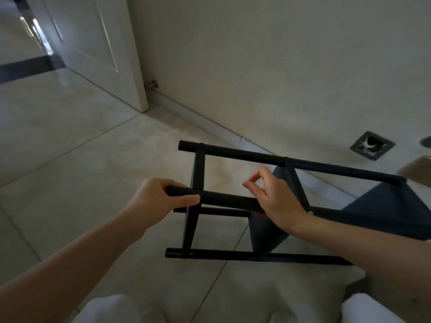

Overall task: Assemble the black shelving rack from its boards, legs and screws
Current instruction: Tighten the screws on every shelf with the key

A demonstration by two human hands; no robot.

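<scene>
Already the rack (268, 206) reads as mostly built: four black legs joined by boards, lying on its side on the tiled floor (93, 148) near the wall (279, 66), partly lifted by both hands.

Starting at the left, an open door (93, 43) stands well apart from the work. Nearer, the left hand (161, 199) is wrapped round the free end of the near upper leg (224, 199), thumb laid along it. That grip seems to carry much of the frame's weight; if it loosens, the end board (197, 183) could drop and bang on the tile.

Further right, the right hand (272, 194) rests on the same leg with its thumb and forefinger touching in a small ring above it (I cannot tell whether a screw sits between them; nothing shows). A pinched screw could easily slip and roll away across the smooth floor.

At the far right, the wider boards (384, 206) hang heavy, so the frame may twist and strain any joint not yet tightened. A floor drain (372, 145) beyond would swallow a stray screw.
</scene>
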